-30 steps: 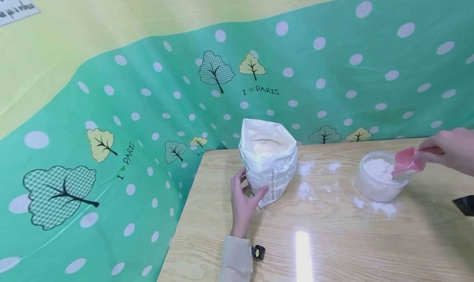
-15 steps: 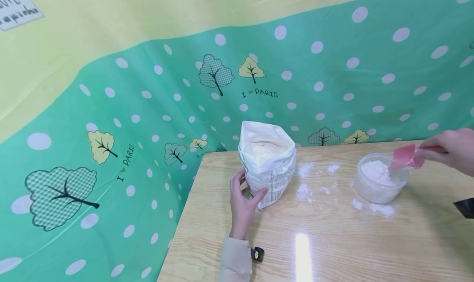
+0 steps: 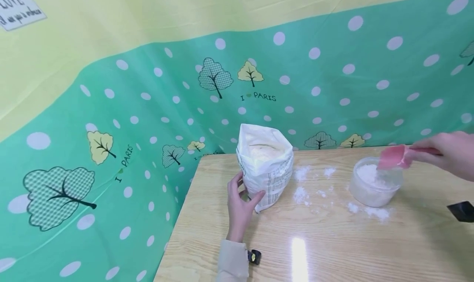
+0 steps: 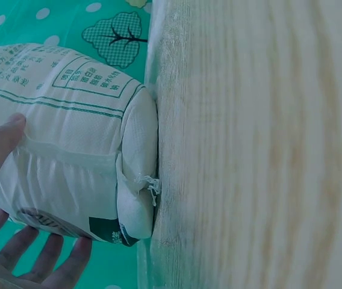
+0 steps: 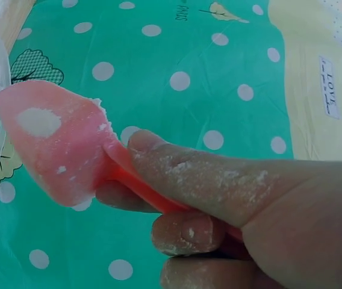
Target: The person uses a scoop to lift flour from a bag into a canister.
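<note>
An open white flour bag [image 3: 264, 166] with green print stands upright on the table, pale powder showing inside. My left hand [image 3: 240, 206] holds its lower left side, thumb on the front and fingers spread around the side, as the left wrist view also shows. On the right, my right hand [image 3: 449, 154] grips the handle of a pink scoop [image 3: 393, 157], thumb along the top. The scoop's bowl overlaps the rim of a round clear tub [image 3: 374, 195] that has white powder [image 3: 367, 174] in it. Powder clings to the scoop and to my right thumb [image 5: 213, 180].
White powder patches [image 3: 300, 195] lie on the wooden table [image 3: 333, 245] between bag and tub, and another spill [image 3: 377, 213] lies in front of the tub. A green dotted cloth [image 3: 177, 121] hangs close behind the table and along its left side.
My right hand has moved the scoop a little left, farther over the tub. My left hand keeps its place on the bag. The head view has shifted slightly.
</note>
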`<state>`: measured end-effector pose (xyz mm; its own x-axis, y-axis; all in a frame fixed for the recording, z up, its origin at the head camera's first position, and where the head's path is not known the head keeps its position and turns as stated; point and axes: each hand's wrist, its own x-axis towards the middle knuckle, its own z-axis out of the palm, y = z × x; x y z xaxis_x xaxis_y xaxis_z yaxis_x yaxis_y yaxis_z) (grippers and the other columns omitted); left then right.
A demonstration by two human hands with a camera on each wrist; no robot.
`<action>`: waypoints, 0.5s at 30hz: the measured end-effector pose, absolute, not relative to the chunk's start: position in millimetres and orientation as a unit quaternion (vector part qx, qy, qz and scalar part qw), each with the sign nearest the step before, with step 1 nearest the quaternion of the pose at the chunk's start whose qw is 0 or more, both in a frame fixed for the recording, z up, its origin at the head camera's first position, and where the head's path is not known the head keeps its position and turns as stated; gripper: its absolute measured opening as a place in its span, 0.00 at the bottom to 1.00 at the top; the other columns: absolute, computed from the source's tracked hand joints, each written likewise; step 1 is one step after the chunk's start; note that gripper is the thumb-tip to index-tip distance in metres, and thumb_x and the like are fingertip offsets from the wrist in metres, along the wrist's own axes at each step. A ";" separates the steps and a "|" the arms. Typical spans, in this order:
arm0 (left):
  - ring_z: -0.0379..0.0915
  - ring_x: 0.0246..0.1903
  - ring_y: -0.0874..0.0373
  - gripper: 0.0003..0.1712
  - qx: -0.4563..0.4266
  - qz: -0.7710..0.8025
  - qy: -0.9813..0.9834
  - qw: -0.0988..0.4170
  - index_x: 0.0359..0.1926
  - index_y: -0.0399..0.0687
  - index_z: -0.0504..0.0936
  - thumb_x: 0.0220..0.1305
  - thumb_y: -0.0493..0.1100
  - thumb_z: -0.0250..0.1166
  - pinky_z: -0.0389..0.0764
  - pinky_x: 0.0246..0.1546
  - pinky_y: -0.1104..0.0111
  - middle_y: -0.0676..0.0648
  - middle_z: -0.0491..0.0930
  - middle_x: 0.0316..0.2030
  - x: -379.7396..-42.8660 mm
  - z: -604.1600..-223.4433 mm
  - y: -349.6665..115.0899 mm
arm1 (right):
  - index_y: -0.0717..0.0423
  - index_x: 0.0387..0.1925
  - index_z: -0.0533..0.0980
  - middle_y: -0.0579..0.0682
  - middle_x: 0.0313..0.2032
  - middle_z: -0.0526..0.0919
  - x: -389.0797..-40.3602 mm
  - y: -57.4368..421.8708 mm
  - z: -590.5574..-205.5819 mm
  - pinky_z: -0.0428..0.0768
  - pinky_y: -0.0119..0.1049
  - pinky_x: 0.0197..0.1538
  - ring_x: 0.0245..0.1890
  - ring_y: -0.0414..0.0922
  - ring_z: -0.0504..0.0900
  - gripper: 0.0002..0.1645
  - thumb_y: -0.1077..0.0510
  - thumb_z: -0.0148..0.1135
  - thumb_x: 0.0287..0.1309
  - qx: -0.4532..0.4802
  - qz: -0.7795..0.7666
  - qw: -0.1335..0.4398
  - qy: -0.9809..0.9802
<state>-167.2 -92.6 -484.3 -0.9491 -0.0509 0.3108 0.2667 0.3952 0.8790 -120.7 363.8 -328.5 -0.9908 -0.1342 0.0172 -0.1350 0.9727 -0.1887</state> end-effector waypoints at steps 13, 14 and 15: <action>0.68 0.62 0.52 0.49 -0.062 -0.545 -0.824 0.143 0.70 0.61 0.63 0.49 0.55 0.79 0.80 0.59 0.62 0.53 0.66 0.62 -166.7 -482.3 -92.5 | 0.71 0.46 0.81 0.45 0.20 0.78 -121.6 347.3 -314.7 0.67 0.30 0.21 0.21 0.43 0.69 0.19 0.57 0.65 0.63 0.060 0.112 0.035 -0.991; 0.68 0.62 0.53 0.49 -0.061 -0.545 -0.824 0.141 0.70 0.61 0.63 0.49 0.55 0.79 0.80 0.59 0.62 0.54 0.66 0.62 -166.7 -482.1 -92.5 | 0.70 0.46 0.82 0.43 0.19 0.76 -121.0 344.4 -313.0 0.65 0.30 0.21 0.20 0.43 0.68 0.19 0.56 0.65 0.64 0.060 0.115 0.042 -0.991; 0.68 0.62 0.53 0.50 -0.061 -0.546 -0.824 0.141 0.70 0.61 0.63 0.49 0.55 0.79 0.80 0.59 0.62 0.54 0.66 0.62 -166.6 -482.0 -92.5 | 0.68 0.45 0.82 0.43 0.18 0.74 -120.5 341.2 -311.2 0.64 0.30 0.22 0.20 0.42 0.67 0.18 0.55 0.64 0.65 0.062 0.117 0.048 -0.990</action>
